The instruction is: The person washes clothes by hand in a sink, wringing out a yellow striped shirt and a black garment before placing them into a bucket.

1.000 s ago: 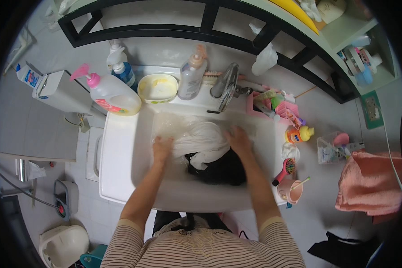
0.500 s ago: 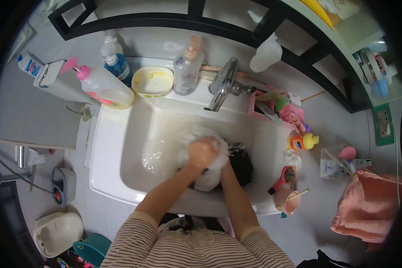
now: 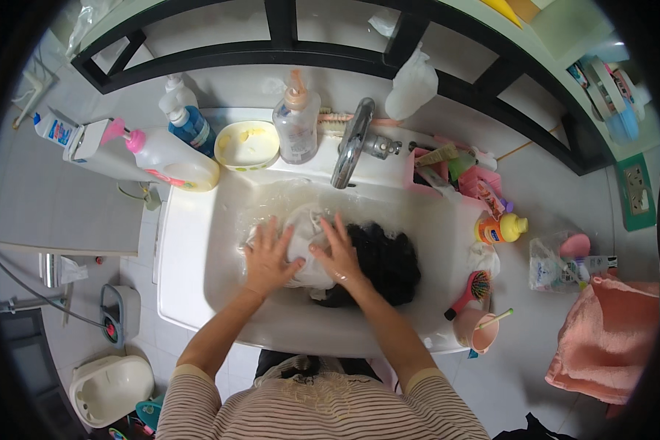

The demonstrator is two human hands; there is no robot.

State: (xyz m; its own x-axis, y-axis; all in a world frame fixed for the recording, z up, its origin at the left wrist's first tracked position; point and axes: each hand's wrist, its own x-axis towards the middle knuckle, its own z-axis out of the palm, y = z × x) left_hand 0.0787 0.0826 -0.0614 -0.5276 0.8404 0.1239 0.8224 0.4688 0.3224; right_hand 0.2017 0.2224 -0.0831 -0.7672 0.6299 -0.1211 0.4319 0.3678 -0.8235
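A wet white cloth [image 3: 308, 222] lies bunched in the cloudy water of the white sink [image 3: 180, 290]. My left hand [image 3: 270, 260] rests over its left part, fingers spread. On its right side lies my right hand [image 3: 339, 257], also with fingers stretched out and apart. Both palms face down, so what lies under them is hidden. A black cloth [image 3: 385, 268] sits in a heap in the basin, just right of my right hand. The chrome faucet [image 3: 353, 143] stands behind the basin, above the white cloth.
Along the back rim stand a clear pump bottle [image 3: 298, 128], a soap dish [image 3: 248, 145] and a large pink-topped bottle [image 3: 172, 158]. The right rim carries a pink caddy [image 3: 425, 172], a yellow-capped bottle [image 3: 500, 229], a hairbrush [image 3: 469, 293] and a pink cup [image 3: 477, 330].
My hands were gripping the bunched white cloth together over the sink. They have parted and spread flat, and the cloth now lies lower and farther left in the water.
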